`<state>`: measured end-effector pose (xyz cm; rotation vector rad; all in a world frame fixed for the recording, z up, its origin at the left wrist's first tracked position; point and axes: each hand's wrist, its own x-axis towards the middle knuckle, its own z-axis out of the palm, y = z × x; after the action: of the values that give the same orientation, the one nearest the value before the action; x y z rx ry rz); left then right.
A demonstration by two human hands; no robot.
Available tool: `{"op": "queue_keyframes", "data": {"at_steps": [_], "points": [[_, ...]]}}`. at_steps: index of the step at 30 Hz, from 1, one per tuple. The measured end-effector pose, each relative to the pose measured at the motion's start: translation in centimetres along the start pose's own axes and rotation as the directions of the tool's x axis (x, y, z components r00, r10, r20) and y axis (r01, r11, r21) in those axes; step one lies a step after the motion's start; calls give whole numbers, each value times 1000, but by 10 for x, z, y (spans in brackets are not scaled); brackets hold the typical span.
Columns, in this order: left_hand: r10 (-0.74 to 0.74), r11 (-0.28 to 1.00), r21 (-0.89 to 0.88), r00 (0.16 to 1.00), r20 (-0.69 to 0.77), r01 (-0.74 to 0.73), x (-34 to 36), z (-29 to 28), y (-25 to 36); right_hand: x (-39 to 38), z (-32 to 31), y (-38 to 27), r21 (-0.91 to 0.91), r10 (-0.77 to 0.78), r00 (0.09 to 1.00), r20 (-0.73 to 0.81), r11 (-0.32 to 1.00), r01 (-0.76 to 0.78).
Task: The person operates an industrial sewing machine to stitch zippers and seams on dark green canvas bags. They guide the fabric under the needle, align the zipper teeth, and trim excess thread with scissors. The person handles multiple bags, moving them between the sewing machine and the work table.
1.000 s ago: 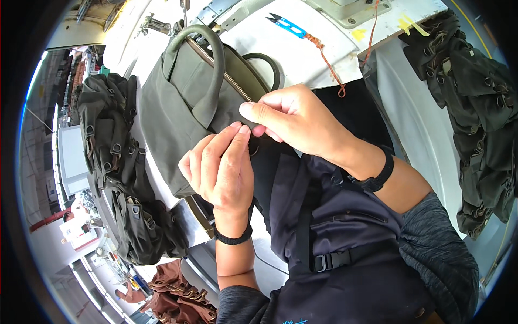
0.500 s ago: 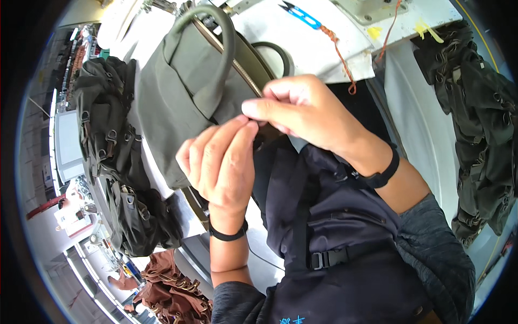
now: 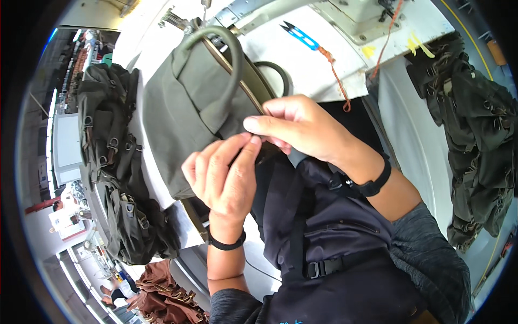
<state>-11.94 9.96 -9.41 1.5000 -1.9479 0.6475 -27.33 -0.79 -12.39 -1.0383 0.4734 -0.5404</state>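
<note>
An olive-green handbag (image 3: 170, 116) lies on the white worktable, its zipped opening edge (image 3: 250, 96) facing right and a rounded handle (image 3: 236, 59) arching over it. At the near end of that opening my two hands meet, fingertips almost touching. My left hand (image 3: 224, 178) pinches with thumb and forefinger, the other fingers curled. My right hand (image 3: 313, 129) is closed too, thumb pressed toward the bent fingers. Whatever lies between the fingertips is too small and hidden to name. The bag's corner beneath my hands is partly covered.
Blue thread snips (image 3: 302, 36) with an orange braided cord lie on the table (image 3: 264, 46) beyond the bag. A sewing machine base (image 3: 359, 24) stands behind. Dark green bags pile up at left (image 3: 110, 162) and right (image 3: 480, 146); brown ones (image 3: 164, 294) sit lower left.
The bag, the table and my hands all appear slightly lower in the picture, and more of the machine shows at the top. My hands keep nearly the same pinched pose.
</note>
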Motion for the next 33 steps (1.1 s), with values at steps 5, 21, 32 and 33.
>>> {"op": "queue_keyframes", "data": {"at_steps": [5, 21, 32, 33], "points": [[2, 1000, -27, 1000, -11, -3, -2, 3, 0, -2, 3, 19, 35, -152, 987, -48, 988, 154], [288, 901, 139, 807, 515, -411, 115, -32, -19, -9, 21, 14, 53, -218, 959, -183, 971, 231], [-273, 960, 198, 811, 517, 197, 44, -91, -56, -5, 43, 15, 316, -224, 962, -157, 911, 264], [-214, 970, 209, 845, 490, 124, 47, -81, -40, -6, 42, 14, 320, -225, 959, -174, 908, 271]]}}
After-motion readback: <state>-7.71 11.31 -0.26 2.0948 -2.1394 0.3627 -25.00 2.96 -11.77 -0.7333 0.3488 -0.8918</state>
